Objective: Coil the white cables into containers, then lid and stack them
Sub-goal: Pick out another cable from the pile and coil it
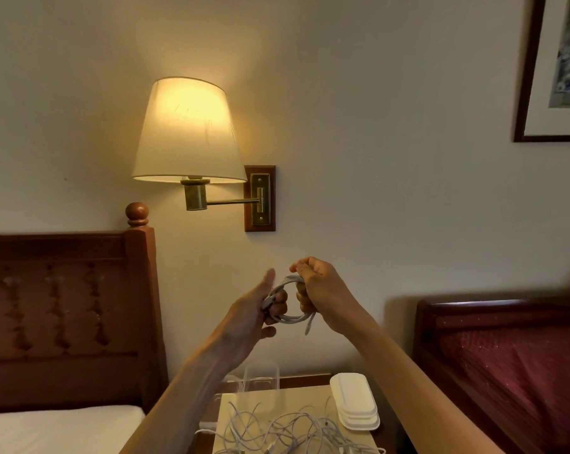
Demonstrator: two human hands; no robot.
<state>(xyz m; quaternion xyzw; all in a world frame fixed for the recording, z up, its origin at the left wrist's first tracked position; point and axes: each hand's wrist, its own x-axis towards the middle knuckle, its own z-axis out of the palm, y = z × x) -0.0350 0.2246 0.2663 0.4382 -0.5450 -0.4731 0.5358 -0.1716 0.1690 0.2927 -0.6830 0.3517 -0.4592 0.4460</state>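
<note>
Both hands are raised in front of the wall, holding one white cable (288, 317) wound into a small coil. My left hand (260, 309) grips the coil's left side with its fingers through the loop. My right hand (323, 290) pinches the coil's top right, and a short cable end hangs below it. Down on the nightstand (231, 404) lies a tangle of loose white cables (290, 430). Clear plastic containers (260, 376) stand at the nightstand's back, partly hidden by my left forearm. A stack of white lids (354, 401) lies at the right.
A lit wall lamp (188, 132) on a swing arm hangs above the hands. A wooden headboard (64, 306) and white bed are at left, a red-covered bed (513, 362) at right. A framed picture (558, 67) hangs top right.
</note>
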